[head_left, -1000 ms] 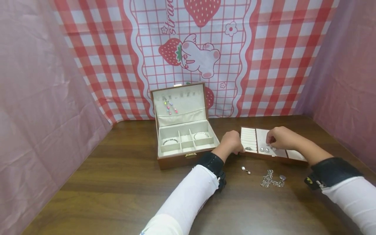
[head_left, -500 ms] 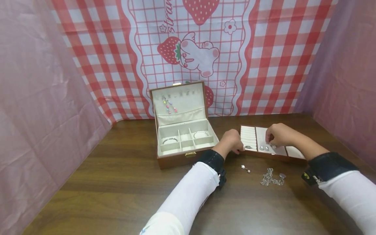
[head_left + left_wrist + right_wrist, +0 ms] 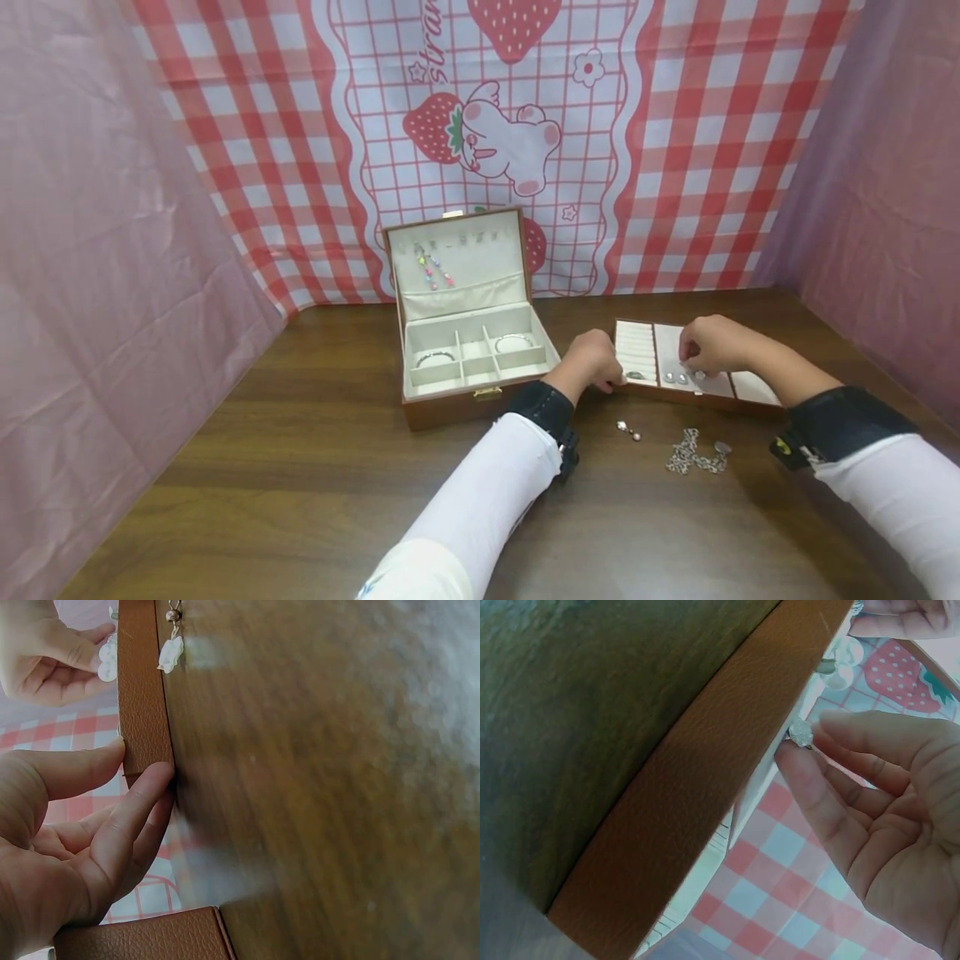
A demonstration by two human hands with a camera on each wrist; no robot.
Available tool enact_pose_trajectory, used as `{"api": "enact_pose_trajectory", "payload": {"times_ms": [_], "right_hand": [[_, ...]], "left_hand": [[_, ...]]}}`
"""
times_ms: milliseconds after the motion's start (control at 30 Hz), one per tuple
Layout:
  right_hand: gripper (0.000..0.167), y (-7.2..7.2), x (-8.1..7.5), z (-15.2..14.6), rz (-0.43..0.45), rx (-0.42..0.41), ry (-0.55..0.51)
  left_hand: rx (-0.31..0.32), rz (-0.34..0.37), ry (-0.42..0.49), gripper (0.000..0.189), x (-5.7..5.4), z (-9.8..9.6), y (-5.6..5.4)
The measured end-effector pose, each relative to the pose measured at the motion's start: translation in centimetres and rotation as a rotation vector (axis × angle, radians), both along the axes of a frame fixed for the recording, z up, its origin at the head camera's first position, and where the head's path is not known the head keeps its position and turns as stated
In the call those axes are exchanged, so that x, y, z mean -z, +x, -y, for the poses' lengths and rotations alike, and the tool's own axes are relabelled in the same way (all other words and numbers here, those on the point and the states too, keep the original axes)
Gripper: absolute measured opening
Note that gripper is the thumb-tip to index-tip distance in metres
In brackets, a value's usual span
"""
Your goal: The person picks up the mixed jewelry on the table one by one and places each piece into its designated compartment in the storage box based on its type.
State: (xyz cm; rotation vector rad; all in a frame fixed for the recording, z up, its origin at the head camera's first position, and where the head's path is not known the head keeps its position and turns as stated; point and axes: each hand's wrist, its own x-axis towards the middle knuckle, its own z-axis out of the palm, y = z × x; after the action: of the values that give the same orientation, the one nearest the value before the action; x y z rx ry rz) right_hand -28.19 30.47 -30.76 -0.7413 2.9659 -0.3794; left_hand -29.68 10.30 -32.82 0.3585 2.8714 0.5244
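My left hand [image 3: 592,362] grips the left end of a shallow brown jewelry tray [image 3: 675,398]; in the left wrist view its thumb and fingers hold the tray's leather corner [image 3: 142,757]. Over the tray's middle section is my right hand [image 3: 718,346]. The right wrist view shows it pinching a small sparkly earring [image 3: 800,733] between thumb and forefinger, close against the light lining. Beside those fingertips sits a pair of round pearly earrings [image 3: 677,378]. A ring [image 3: 636,376] lies at the front of the tray's ring rolls [image 3: 634,346].
Left of the tray stands an open jewelry box [image 3: 442,414], with bracelets [image 3: 435,359] in its compartments and a colourful beaded strand [image 3: 429,271] hanging in the lid. A drop earring [image 3: 628,431] and a silver chain necklace [image 3: 684,454] lie on the table before the tray.
The right hand has shifted slightly but stays over the tray's middle section. The left hand keeps its grip on the tray's corner. The camera view has moved a little.
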Motion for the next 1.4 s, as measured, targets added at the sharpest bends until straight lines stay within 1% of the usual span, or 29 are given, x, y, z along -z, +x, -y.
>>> {"api": "enact_pose_trajectory", "payload": {"times_ms": [67,167,267,400,500,800,933,1067,1167,1267,1400], "right_hand": [[0.009,0.2,-0.1,-0.2,0.014,0.003,0.007],[0.014,0.5,-0.3,-0.5,0.039,0.014,-0.006],[0.019,0.9,-0.4,-0.7,0.076,0.016,-0.047],[0.02,1.1,-0.3,-0.7,0.122,0.014,-0.114],[0.019,1.3,-0.2,-0.6,0.141,0.012,-0.144],[0.015,1.8,-0.8,-0.2,0.108,-0.014,-0.119],[0.015,2.3,-1.3,0.6,0.101,-0.045,-0.111],[0.015,3.0,-1.6,1.9,0.102,-0.08,-0.087],[0.015,3.4,-1.6,3.0,0.074,-0.135,-0.069],[0.016,3.6,-1.4,4.0,0.025,-0.216,-0.056],[0.017,4.0,-1.0,5.2,0.019,-0.306,-0.055]], "left_hand": [[-0.005,-0.006,0.016,0.023,-0.1,0.0,0.2],[-0.004,-0.017,0.026,0.023,-0.2,0.1,0.4],[-0.002,-0.022,0.029,0.023,-0.2,0.1,0.4],[-0.009,-0.02,0.034,0.024,0.1,0.0,0.1],[-0.012,-0.021,0.033,0.024,0.2,0.0,0.1],[-0.005,-0.025,0.031,0.024,0.0,0.2,0.2],[-0.002,-0.023,0.025,0.022,0.1,0.2,0.1],[0.0,0.001,0.032,0.02,0.0,0.2,0.0],[-0.004,0.021,0.051,0.021,-0.1,0.2,0.0],[-0.013,0.02,0.062,0.021,0.0,0.2,0.1],[-0.036,0.002,0.087,0.02,0.1,0.2,0.3]]}}
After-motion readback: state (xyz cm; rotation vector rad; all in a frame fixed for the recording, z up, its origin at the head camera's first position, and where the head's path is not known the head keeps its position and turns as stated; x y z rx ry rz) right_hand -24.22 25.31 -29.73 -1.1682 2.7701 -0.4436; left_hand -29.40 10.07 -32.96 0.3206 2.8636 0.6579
